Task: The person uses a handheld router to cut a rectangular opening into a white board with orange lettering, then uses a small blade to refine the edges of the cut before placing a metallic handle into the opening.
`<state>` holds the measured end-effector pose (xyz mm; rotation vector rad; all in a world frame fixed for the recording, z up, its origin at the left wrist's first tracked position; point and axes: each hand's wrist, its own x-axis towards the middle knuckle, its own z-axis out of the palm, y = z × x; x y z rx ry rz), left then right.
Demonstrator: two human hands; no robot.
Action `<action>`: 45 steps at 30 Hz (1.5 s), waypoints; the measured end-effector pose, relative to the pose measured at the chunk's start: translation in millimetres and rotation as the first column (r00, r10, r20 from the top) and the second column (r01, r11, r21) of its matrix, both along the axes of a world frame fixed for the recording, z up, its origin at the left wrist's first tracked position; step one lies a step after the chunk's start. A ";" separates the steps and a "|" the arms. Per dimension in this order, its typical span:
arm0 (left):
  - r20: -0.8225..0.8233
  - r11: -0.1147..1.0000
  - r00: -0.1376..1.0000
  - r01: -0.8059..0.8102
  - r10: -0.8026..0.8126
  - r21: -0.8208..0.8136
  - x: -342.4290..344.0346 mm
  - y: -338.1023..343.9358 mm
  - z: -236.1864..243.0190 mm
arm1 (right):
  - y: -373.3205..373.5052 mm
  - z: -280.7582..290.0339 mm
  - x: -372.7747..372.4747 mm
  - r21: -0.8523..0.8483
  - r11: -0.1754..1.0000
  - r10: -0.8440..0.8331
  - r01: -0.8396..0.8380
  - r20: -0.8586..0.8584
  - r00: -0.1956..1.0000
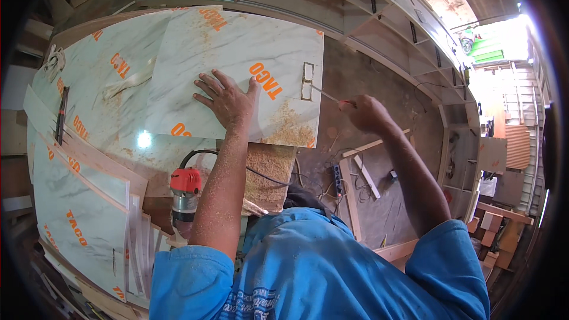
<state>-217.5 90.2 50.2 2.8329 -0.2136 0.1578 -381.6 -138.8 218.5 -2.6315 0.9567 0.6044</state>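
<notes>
My left hand (pixel 228 98) lies with spread fingers on a white marble-patterned board (pixel 178 59) marked with orange lettering. My right hand (pixel 364 109) grips the red handle of a thin metal hand tool (pixel 326 95), whose tip reaches a pair of small rectangular cuts (pixel 307 90) near the board's right edge. Sawdust (pixel 290 124) is scattered over the board below the cuts. A red and silver electric router (pixel 185 186) with a black cord stands left of my left forearm.
Larger marble-patterned sheets (pixel 83 231) lie at the left. On the right floor are a power strip (pixel 336 179), cables and a wooden frame (pixel 351 195). Wooden cabinet carcasses (pixel 373 24) curve along the back. Stacked offcuts (pixel 492 231) sit at the far right beside a bright opening.
</notes>
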 end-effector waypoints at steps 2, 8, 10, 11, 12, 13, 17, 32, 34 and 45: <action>-0.001 1.000 1.000 0.001 -0.001 0.002 -0.2 0.7 1.3 | -14.7 21.5 -2.4 -0.072 0.990 0.118 -0.118 -0.001 0.993; 0.031 1.000 0.999 -0.023 0.022 0.017 1.2 2.3 -0.3 | -57.3 41.8 35.7 -0.013 0.942 0.335 -0.335 0.062 0.940; 0.038 0.999 0.999 -0.035 0.035 0.008 1.9 2.4 -0.3 | -67.7 42.9 52.7 0.044 0.912 0.403 -0.407 0.085 0.911; 0.007 1.000 1.000 -0.030 0.030 0.008 2.0 2.1 -0.2 | -74.3 44.8 62.0 0.126 0.925 0.366 -0.358 -0.045 0.930; 0.038 0.998 0.998 -0.055 0.055 0.003 1.7 1.6 -0.1 | -79.9 45.0 70.3 0.228 0.924 0.347 -0.307 -0.160 0.924; 0.024 0.999 0.999 -0.048 0.048 -0.011 1.6 1.0 -0.2 | -85.0 44.2 77.4 0.203 0.926 0.357 -0.319 -0.189 0.915; 0.052 0.997 0.997 -0.061 0.064 -0.054 0.7 -2.7 -2.6 | -103.6 34.5 98.6 0.050 0.797 0.601 -0.602 -0.153 0.784; 0.087 0.994 0.990 -0.110 0.109 0.006 3.5 -11.9 -12.8 | -113.0 10.7 131.4 0.123 0.624 0.781 -0.772 -0.060 0.622; 0.109 0.993 0.988 -0.114 0.111 0.014 4.1 -12.3 -13.8 | -107.2 12.3 138.6 0.125 0.597 0.802 -0.792 -0.082 0.592; 0.063 0.993 0.992 -0.113 0.111 0.038 8.2 -13.6 -13.8 | -119.8 -10.9 198.0 0.142 0.400 0.914 -0.905 -0.130 0.384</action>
